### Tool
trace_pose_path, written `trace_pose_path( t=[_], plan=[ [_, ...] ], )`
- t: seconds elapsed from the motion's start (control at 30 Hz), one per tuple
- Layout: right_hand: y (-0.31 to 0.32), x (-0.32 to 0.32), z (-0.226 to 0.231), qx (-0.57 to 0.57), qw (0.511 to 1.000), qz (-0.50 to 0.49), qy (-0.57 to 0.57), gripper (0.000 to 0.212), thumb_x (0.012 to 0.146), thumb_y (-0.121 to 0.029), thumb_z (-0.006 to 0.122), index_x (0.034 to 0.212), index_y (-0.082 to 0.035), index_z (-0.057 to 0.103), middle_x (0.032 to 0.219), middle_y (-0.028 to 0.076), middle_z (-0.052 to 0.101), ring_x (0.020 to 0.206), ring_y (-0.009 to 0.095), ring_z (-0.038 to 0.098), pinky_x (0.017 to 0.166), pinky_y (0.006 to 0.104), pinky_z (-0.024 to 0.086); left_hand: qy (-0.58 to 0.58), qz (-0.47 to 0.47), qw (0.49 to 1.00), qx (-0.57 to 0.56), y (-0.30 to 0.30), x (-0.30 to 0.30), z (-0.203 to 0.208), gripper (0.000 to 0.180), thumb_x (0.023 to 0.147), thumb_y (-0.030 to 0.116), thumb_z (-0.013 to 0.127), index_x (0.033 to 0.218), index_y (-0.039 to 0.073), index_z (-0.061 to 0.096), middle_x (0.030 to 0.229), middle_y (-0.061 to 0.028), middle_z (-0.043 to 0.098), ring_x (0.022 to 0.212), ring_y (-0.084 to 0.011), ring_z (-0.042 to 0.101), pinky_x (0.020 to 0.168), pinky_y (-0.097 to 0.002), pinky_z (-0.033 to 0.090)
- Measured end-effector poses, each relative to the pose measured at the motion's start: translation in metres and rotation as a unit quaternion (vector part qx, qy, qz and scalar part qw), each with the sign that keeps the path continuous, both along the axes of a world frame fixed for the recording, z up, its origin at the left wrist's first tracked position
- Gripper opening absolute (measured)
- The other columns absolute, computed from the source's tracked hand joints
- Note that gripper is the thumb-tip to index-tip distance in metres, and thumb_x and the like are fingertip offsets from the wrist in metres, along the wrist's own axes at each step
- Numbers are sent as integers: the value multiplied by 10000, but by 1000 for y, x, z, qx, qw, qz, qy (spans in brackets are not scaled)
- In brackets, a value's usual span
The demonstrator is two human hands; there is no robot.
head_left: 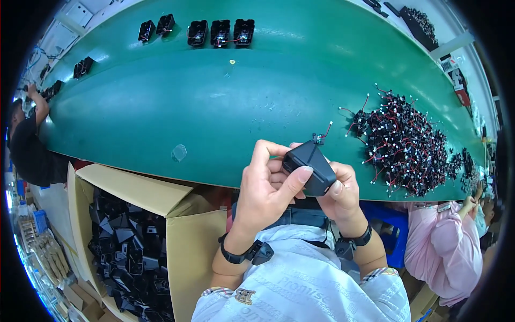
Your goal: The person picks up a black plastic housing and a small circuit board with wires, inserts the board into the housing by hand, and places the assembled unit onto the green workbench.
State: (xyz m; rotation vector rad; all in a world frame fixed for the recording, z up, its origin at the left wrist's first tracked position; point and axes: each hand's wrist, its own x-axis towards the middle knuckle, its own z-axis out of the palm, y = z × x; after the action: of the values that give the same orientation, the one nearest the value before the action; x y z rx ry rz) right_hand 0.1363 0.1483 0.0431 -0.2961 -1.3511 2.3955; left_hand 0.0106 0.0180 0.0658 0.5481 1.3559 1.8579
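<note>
A black plastic housing (310, 163) is held between my two hands, above the near edge of the green table. My left hand (268, 182) grips it from the left, thumb pressed on its face and fingers behind. The right hand (342, 192) pinches its lower right corner between thumb and fingers. Just beyond the housing is a small black part with a red wire and white connector (318, 138); whether it touches the housing, I cannot tell. The inside of the housing is turned away from view.
A large heap of small black wired parts (402, 142) lies right on the green table (161, 107). Several open black housings (220, 33) stand along the far side. An open cardboard box (196, 257) of black housings stands at lower left. People sit at both ends.
</note>
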Motion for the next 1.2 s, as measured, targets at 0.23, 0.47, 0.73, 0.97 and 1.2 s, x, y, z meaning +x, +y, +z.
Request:
trace_pose_path(
  t=[0.23,0.47,0.73,0.97,1.2],
  plan=[
    [-6,-11,0,-35,999,4,-25,568,895,-463,745,1154,41,700,1495,319,446,1255,348,588,993,438,504,-14,5,1000,-3,-4,-12,-8,346,1031,290,627,1106,-18,489,801,-132,717,631,-108,685,476,-214,499],
    [70,-128,49,731,672,-114,11,276,817,-241,809,942,-21,700,1386,226,579,1143,430,617,964,469,508,116,120,985,-49,4,-33,-49,293,1006,135,631,1235,-19,534,804,-103,711,678,-108,672,564,-251,521],
    [147,-250,15,822,551,-32,-139,274,852,-277,785,916,-12,757,1426,223,562,1234,407,577,1044,447,477,165,150,973,-64,2,-32,-60,161,985,52,605,1115,-43,605,814,-88,680,672,-92,648,568,-224,517],
    [151,-258,0,827,546,-26,-132,336,814,-294,804,940,15,769,1454,240,530,1360,382,484,1124,426,419,185,150,970,-55,0,-32,-59,107,982,34,598,1043,-47,630,789,-79,675,669,-90,637,572,-221,513],
    [157,-215,43,874,469,-56,-109,422,832,-298,795,1137,-16,721,1489,210,501,1400,382,441,1141,440,405,155,115,981,-33,2,-24,-49,111,990,42,601,1058,-39,635,849,-84,693,753,-111,670,656,-238,539]
  ],
)
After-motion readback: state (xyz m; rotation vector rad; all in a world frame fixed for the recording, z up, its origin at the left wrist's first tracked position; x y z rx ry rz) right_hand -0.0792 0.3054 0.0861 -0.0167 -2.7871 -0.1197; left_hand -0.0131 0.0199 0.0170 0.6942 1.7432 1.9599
